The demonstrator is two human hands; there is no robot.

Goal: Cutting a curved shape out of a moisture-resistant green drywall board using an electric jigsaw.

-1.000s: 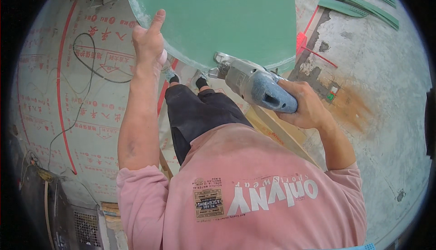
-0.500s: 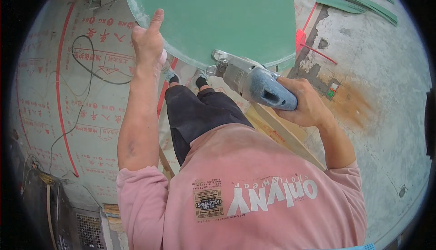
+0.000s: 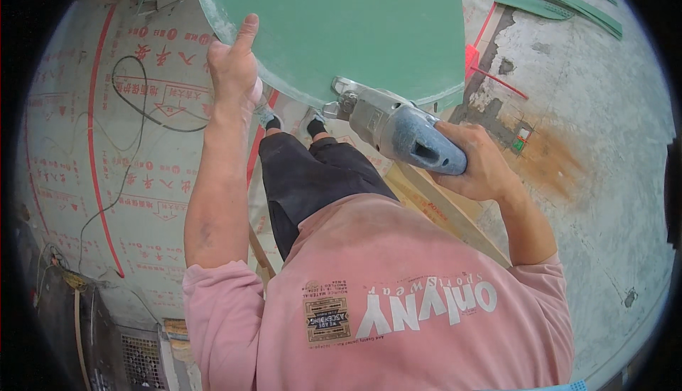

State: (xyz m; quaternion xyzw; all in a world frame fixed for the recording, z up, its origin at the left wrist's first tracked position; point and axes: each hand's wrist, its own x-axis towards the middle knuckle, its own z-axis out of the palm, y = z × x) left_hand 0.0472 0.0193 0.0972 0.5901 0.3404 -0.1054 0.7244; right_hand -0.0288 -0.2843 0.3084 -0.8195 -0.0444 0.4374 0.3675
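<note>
The right hand (image 3: 474, 158) clasps a power tool (image 3: 398, 132), the left hand (image 3: 236, 68) the left edge of a green board (image 3: 355, 29). Red print (image 3: 144, 51) marks the floor sheeting (image 3: 64, 178).

Your pink shirt (image 3: 398, 249) bears white lettering (image 3: 393, 316); your shorts (image 3: 320, 171) are black. The board (image 3: 341, 29) is green, whitish-edged; your power tool (image 3: 398, 132) is silver and blue.

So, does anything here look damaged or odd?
Yes: past the right hand, the grey concrete floor bears a rusty-brown stain, unlike the grey around it. Nearby, a dark grey, ragged-edged strip looks worn or patched.
</note>
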